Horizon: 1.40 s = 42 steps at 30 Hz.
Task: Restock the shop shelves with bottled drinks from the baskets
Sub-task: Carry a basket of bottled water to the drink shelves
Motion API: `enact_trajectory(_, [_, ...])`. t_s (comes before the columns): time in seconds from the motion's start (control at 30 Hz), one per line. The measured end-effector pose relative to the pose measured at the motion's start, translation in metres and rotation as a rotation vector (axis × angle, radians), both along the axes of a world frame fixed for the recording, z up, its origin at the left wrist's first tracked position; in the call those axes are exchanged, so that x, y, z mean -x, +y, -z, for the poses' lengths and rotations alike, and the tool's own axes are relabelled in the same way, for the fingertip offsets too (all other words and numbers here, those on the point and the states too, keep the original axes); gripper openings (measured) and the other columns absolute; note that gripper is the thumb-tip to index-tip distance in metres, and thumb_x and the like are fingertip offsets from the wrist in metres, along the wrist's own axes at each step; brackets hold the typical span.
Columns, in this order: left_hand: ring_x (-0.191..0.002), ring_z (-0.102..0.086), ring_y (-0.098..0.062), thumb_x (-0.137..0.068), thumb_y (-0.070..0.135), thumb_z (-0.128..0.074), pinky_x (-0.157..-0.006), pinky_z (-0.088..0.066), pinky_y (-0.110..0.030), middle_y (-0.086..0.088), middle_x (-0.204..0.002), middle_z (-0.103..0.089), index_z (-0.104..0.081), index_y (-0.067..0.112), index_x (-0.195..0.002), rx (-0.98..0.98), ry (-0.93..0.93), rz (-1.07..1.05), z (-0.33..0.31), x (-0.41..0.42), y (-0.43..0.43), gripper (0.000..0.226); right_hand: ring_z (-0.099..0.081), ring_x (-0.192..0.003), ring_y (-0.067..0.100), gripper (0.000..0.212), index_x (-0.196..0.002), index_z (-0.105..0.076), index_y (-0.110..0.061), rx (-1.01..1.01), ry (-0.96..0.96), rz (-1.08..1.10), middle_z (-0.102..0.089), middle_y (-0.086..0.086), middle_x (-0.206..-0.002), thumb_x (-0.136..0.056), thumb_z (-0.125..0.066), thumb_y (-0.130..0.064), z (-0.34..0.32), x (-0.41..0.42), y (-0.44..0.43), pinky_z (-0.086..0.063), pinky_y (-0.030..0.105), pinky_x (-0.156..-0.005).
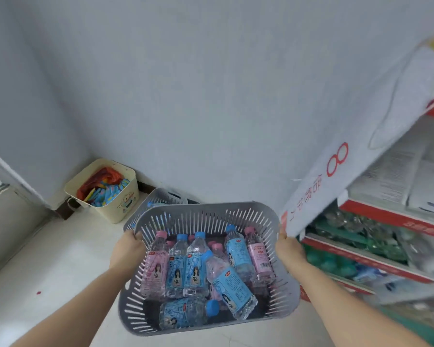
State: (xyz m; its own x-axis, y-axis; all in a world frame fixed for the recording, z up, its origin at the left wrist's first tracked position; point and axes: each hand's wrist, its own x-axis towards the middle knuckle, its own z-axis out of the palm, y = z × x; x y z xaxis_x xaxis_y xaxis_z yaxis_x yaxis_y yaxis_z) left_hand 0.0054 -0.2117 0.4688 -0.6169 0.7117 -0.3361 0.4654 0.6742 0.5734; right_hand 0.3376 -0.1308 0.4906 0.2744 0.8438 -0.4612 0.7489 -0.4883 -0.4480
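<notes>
Both bare forearms reach forward and slightly inward. The left hand (127,249) curls over a rim, fingers wrapped on it. The right hand (288,249) grips the opposite side, fingers hooked over.

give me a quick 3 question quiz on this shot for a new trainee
1. True or false: both hands hold the grey basket by its rim.
2. Which cap colours show on the bottles in it? A) blue and pink B) red and green C) yellow and white
3. Fill in: the shop shelves stand to the person's ____.

Key
1. True: the left hand has its grip on the left rim, the right hand on the right rim.
2. A: blue-capped bottles and pink-capped bottles lie mixed.
3. Right.
</notes>
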Motion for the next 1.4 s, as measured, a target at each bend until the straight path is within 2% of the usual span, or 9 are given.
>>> enact_trajectory(0.33, [-0.088,-0.057,-0.036,-0.102,0.025,-0.034,-0.075,-0.047,-0.041,-0.02,-0.096,-0.059,-0.051,0.003,-0.099,0.042,-0.019,0.322,-0.003,-0.151,-0.013,0.028,-0.057,-0.095,0.032,0.053,-0.102,-0.056,0.0,-0.015,0.005,0.295,-0.058,0.021,-0.093,-0.105,-0.013,-0.03,0.003,-0.166,-0.128,-0.045,0.037,-0.082])
enact_trajectory(0.57, [-0.066,-0.052,-0.024,-0.101,0.021,-0.037,-0.058,-0.04,-0.031,-0.012,-0.077,-0.057,-0.053,0.004,-0.089,0.001,-0.094,0.55,-0.022,-0.302,-0.039,0.026,-0.059,-0.101,0.036,0.064,-0.109,-0.06,0.006,-0.03,0.02,0.573,-0.06,0.028,-0.112,-0.105,-0.012,-0.036,-0.018,-0.295,-0.241,-0.046,0.038,-0.087])
enact_trajectory(0.73, [-0.084,-0.062,-0.036,-0.099,0.023,-0.04,-0.074,-0.052,-0.041,-0.019,-0.091,-0.064,-0.058,0.004,-0.095,0.002,-0.153,0.709,-0.027,-0.413,-0.06,0.026,-0.056,-0.112,0.036,0.057,-0.119,-0.055,0.006,-0.024,0.014,0.715,-0.056,0.03,-0.124,-0.105,-0.012,-0.029,-0.027,-0.385,-0.319,-0.042,0.036,-0.088])
enact_trajectory(0.87, [-0.071,-0.056,-0.029,-0.101,0.022,-0.039,-0.066,-0.047,-0.036,-0.016,-0.08,-0.056,-0.055,-0.001,-0.095,0.002,-0.126,0.854,-0.031,-0.499,-0.075,0.028,-0.052,-0.119,0.036,0.047,-0.136,-0.044,0.002,0.002,0.025,0.851,-0.052,0.027,-0.132,-0.105,-0.018,-0.021,-0.034,-0.445,-0.374,-0.041,0.035,-0.095])
enact_trajectory(1.07, [-0.1,-0.06,-0.044,-0.1,0.019,-0.037,-0.082,-0.049,-0.042,-0.033,-0.11,-0.06,-0.058,-0.007,-0.106,0.034,-0.068,1.204,-0.042,-0.648,-0.096,0.034,-0.052,-0.121,0.038,0.043,-0.134,-0.042,0.006,-0.003,0.009,1.132,-0.051,0.028,-0.134,-0.105,-0.021,-0.016,-0.038,-0.525,-0.464,-0.041,0.038,-0.095])
enact_trajectory(1.2, [-0.114,-0.052,-0.044,-0.101,0.014,-0.034,-0.093,-0.041,-0.042,-0.033,-0.122,-0.054,-0.056,-0.01,-0.117,0.018,0.0,1.448,-0.056,-0.748,-0.131,0.036,-0.054,-0.117,0.04,0.054,-0.129,-0.048,0.007,-0.051,0.022,1.357,-0.054,0.029,-0.129,-0.105,-0.019,-0.032,-0.032,-0.567,-0.529,-0.043,0.043,-0.099])
enact_trajectory(1.27, [-0.109,-0.055,-0.042,-0.101,0.016,-0.036,-0.09,-0.043,-0.042,-0.03,-0.118,-0.056,-0.058,-0.007,-0.116,0.0,-0.007,1.55,-0.054,-0.795,-0.15,0.035,-0.056,-0.112,0.04,0.057,-0.125,-0.051,0.008,-0.095,0.021,1.457,-0.056,0.03,-0.124,-0.105,-0.019,-0.034,-0.026,-0.585,-0.561,-0.044,0.042,-0.094])
enact_trajectory(1.33, [-0.1,-0.058,-0.04,-0.1,0.02,-0.038,-0.083,-0.048,-0.042,-0.026,-0.109,-0.06,-0.057,-0.005,-0.111,0.0,-0.095,1.555,-0.052,-0.84,-0.171,0.033,-0.06,-0.086,0.032,0.064,-0.122,-0.054,0.009,-0.114,0.029,1.567,-0.058,0.027,-0.107,-0.104,-0.017,-0.04,-0.02,-0.602,-0.594,-0.045,0.035,-0.073])
enact_trajectory(1.4, [-0.099,-0.059,-0.039,-0.101,0.021,-0.038,-0.081,-0.048,-0.041,-0.022,-0.103,-0.059,-0.055,-0.004,-0.108,0.005,-0.122,1.612,-0.053,-0.885,-0.197,0.031,-0.041,-0.059,0.017,0.067,-0.117,-0.056,0.004,-0.14,0.043,1.68,-0.05,0.016,-0.086,-0.102,-0.015,-0.047,-0.012,-0.619,-0.631,-0.029,0.026,-0.054])
